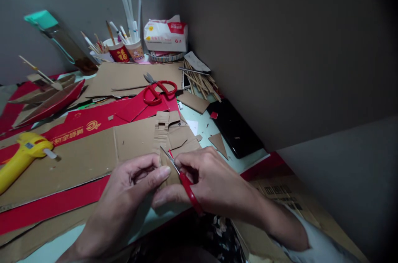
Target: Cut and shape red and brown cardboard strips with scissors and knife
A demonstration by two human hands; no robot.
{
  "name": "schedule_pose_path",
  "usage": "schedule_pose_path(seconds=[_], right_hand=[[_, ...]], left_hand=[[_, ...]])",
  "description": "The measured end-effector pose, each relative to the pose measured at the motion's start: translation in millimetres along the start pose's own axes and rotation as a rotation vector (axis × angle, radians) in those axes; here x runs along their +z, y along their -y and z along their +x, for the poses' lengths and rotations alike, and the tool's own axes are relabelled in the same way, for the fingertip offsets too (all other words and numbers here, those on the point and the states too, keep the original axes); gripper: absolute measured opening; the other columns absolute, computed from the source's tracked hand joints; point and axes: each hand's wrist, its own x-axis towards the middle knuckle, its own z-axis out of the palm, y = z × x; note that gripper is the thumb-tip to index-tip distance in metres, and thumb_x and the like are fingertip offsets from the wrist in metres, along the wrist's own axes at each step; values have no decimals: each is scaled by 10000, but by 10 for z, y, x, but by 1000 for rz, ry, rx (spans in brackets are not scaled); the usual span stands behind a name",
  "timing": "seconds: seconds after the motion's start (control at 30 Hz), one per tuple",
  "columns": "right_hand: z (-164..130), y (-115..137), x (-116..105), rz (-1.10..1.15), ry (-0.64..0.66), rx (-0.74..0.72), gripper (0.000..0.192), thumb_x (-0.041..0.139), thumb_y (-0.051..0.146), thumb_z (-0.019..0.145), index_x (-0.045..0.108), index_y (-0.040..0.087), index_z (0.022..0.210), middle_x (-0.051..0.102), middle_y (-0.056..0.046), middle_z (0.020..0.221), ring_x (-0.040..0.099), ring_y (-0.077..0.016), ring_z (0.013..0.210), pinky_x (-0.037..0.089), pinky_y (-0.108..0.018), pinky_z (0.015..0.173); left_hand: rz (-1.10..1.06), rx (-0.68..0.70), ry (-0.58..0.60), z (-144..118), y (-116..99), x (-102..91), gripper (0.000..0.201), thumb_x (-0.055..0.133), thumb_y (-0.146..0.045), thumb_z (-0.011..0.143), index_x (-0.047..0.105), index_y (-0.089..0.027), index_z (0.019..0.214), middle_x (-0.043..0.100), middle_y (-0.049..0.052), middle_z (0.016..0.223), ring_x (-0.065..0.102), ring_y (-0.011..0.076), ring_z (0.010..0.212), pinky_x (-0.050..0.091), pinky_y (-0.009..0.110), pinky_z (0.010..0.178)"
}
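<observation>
My left hand (124, 200) pinches the near end of a small brown cardboard piece (169, 134) with notched edges, held just above the table's front edge. My right hand (214, 184) grips small red-handled scissors (183, 180), whose blades point up and left onto that cardboard piece, close to my left thumb. The two hands touch each other around the piece. Whether the blades are cutting into the cardboard cannot be made out.
A yellow glue gun (21, 155) lies at the left on large cardboard sheets (77, 159). Big red scissors (160, 90), cups of pens (124, 49), a tissue pack (166, 35), wooden sticks (200, 80) and a black phone (236, 128) lie further back. A grey wall stands close on the right.
</observation>
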Motion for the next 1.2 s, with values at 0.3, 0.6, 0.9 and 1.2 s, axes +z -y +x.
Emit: schedule_pose_path(seconds=[0.3,0.6,0.9,1.2], right_hand=[[68,-48,-17,-55,-11,-9,530,821,476,871,483,184,585,361,95,549,306,-67,554,259,-239,516],[121,-109,-48,-116,-13,-54,530,829,473,851,454,199,597,352,99,553,290,-87,584,240,-250,518],[159,-169,-35,-124,-43,-6,625,813,522,844,368,198,548,271,97,533,243,-88,581,229,-274,553],[204,-163,-56,-146,8,-1,564,797,491,852,403,208,565,310,93,555,267,-99,598,255,-266,568]], left_hand=[[-126,-5,47,75,8,34,417,771,-458,853,584,-210,575,511,-50,511,423,99,500,368,211,479],[-108,-1,43,96,-21,52,384,797,-435,827,604,-202,592,534,-52,503,459,82,470,355,186,452],[-103,-22,67,181,-11,63,373,790,-454,810,627,-197,596,574,-33,478,479,86,431,354,193,435],[-96,-26,61,176,-22,53,354,794,-414,808,615,-198,592,591,-30,475,487,85,414,353,194,433]])
